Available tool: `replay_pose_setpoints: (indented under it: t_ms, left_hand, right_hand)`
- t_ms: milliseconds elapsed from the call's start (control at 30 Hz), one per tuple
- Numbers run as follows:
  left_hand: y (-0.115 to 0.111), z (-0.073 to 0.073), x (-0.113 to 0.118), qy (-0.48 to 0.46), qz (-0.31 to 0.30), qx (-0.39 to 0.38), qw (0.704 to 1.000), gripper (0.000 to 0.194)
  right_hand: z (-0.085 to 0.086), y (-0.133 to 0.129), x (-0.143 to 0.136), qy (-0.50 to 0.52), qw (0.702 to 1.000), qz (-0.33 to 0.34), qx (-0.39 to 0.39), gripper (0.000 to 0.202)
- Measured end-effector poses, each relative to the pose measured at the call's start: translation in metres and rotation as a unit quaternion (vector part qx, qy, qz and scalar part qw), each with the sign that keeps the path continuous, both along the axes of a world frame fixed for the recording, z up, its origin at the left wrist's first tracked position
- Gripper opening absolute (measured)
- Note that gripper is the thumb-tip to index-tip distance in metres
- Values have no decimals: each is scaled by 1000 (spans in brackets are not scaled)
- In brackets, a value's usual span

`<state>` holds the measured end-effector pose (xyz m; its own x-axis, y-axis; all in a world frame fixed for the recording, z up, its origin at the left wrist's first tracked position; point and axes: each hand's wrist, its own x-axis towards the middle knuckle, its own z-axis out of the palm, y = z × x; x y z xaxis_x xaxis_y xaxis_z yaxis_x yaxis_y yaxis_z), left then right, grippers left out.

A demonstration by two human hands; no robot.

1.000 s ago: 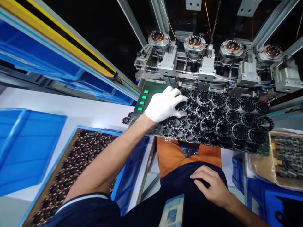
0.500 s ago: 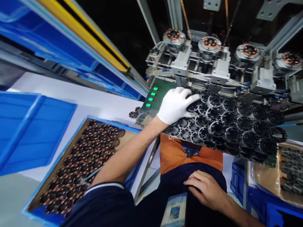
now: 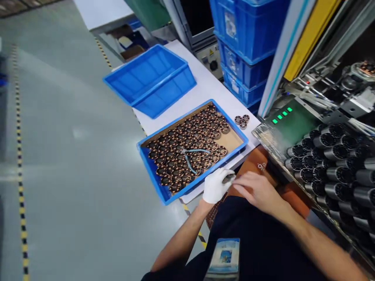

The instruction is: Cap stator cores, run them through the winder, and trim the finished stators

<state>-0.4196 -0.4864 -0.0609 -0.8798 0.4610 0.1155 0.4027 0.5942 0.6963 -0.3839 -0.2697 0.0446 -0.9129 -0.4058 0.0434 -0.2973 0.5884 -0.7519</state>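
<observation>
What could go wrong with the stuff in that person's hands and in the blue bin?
The gloved left hand holds a small round part near the table's edge, so it might fall if the grip slips. A tool with blue handles lies on top of the copper-colored rings in the blue bin, so moving it could perhaps scratch or snag them.

Two hands (image 3: 216,187) (image 3: 254,188), one held part (image 3: 228,178), three loose rings (image 3: 243,125), four green lights (image 3: 279,116)
</observation>
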Motion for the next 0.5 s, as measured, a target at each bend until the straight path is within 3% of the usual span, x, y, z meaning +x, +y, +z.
replay_pose_setpoints:
  t_ms: [133, 233, 333, 500]
  left_hand:
    - [-42, -20, 22, -61, 33, -2, 998, 30]
    - [-49, -21, 38, -109, 26, -5, 994, 21]
    - [-53, -21, 48, -146, 14, -8, 989, 14]
    - [-58, -34, 44, -170, -34, -14, 985, 17]
  right_hand:
    - [-18, -101, -115, -7, 991, 90, 103, 20]
    - [-37, -154, -164, -18, 976, 94, 194, 24]
    - [-53, -173, -181, -37, 961, 89, 260, 41]
    - [-58, -177, -180, -51, 956, 70, 281, 43]
